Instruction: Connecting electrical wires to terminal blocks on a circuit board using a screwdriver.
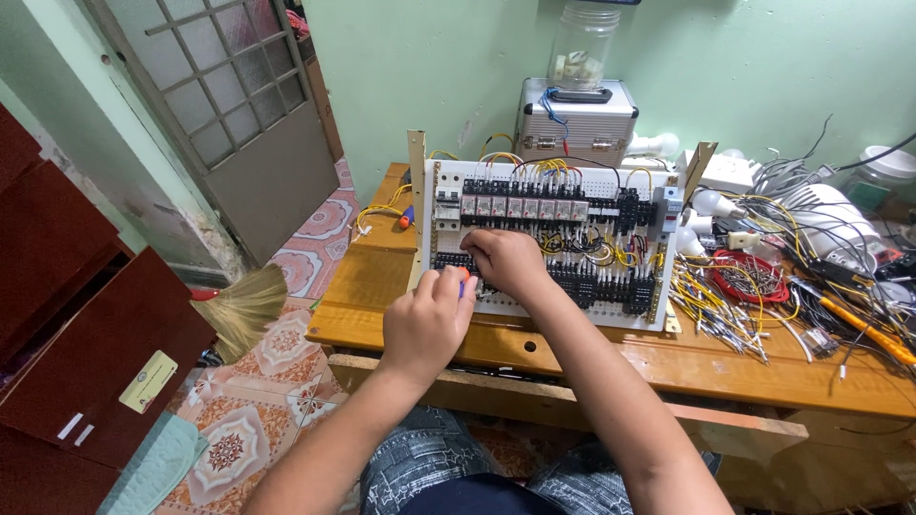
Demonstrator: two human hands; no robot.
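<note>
The left hand [426, 319] grips an orange-handled screwdriver [462, 278] at the wired control panel [549, 238] on the counter [382, 286], the right hand [506, 262] pressing its terminal blocks; a slip might loosen neighbouring yellow wires [611, 256].

Wooden bench [611, 367]: set against a pale green wall. Silver metal case [576, 121]: placed at the back of the bench, topped by a clear plastic jar [583, 43]. White light bulbs [708, 204]: grouped at the right, near a red coil of wire [749, 277]. Loose cut wires [725, 315]: scattered over the right part of the bench. Orange-handled tool [863, 327]: laid at the far right. Straw broom [243, 305]: rested on the patterned tile floor [258, 420]. Dark red cabinet [86, 353]: stood at the left. Grey glazed door [239, 114]: seen beyond.
</note>
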